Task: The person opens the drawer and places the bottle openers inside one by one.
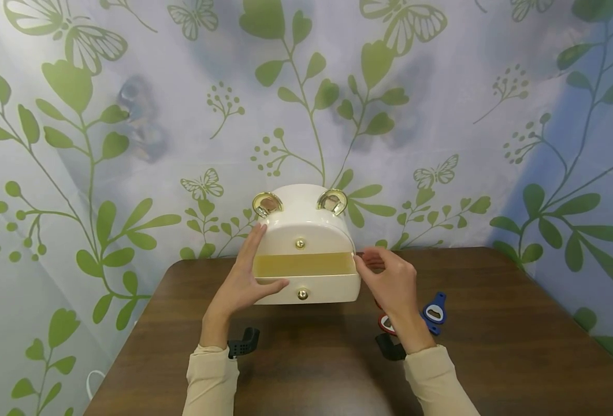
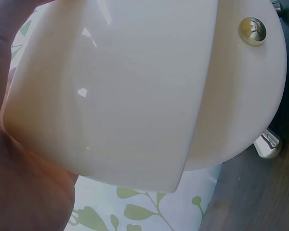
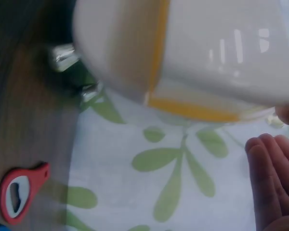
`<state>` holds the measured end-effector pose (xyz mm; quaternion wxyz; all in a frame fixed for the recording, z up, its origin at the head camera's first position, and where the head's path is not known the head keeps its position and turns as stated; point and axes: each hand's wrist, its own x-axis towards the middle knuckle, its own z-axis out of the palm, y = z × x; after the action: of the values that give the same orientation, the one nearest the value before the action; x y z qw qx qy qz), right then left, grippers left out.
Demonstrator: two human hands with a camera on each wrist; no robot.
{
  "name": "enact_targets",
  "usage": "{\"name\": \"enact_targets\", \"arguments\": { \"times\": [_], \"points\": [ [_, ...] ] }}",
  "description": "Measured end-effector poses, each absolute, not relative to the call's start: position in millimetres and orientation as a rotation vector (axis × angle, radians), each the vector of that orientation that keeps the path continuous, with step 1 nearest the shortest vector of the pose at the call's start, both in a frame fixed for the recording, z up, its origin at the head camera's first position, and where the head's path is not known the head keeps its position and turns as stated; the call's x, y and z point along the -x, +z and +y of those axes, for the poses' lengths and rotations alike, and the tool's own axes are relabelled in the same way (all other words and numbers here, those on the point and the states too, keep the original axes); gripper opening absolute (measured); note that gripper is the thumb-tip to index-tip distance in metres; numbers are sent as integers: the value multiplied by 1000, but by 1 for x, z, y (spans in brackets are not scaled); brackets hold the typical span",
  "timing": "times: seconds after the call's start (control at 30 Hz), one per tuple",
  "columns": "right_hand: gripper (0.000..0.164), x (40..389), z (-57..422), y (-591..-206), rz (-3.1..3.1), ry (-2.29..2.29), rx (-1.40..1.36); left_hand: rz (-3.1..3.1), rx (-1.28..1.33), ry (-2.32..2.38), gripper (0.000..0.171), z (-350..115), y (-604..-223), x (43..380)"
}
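Observation:
A white storage box (image 1: 298, 203) with two gold ears stands at the back of the table. Its lower drawer (image 1: 327, 289), which has a gold knob, is pulled out and shows a yellowish inside. My left hand (image 1: 240, 289) lies along the left side, fingers straight and pointing up, thumb across the drawer's front. At the right end, my right hand (image 1: 392, 283) has its thumb at the drawer's upper corner. In the right wrist view, the fingers (image 3: 265, 178) of that hand stretch out apart from the drawer. The upper drawer (image 1: 280, 236) is closed.
Blue bottle openers (image 1: 435, 312) and red bottle openers (image 1: 384, 321) lie on the brown table (image 1: 306, 370), right of the box and partly hidden by the right forearm. A patterned cloth (image 1: 181, 144) hangs directly behind the box.

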<state>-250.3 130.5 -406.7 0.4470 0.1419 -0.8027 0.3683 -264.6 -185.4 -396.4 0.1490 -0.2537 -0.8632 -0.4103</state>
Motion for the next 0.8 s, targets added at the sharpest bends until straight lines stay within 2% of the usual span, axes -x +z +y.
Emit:
{"name": "enact_targets", "arguments": {
  "times": [0.27, 0.8],
  "points": [
    [24, 260, 145, -419, -2131, 938, -214, -2477, 729, -1185, 120, -186, -397, 264],
    [55, 269, 169, -439, -2666, 870, 9, -2478, 727, -1187, 120, -186, -397, 265]
  ]
}}
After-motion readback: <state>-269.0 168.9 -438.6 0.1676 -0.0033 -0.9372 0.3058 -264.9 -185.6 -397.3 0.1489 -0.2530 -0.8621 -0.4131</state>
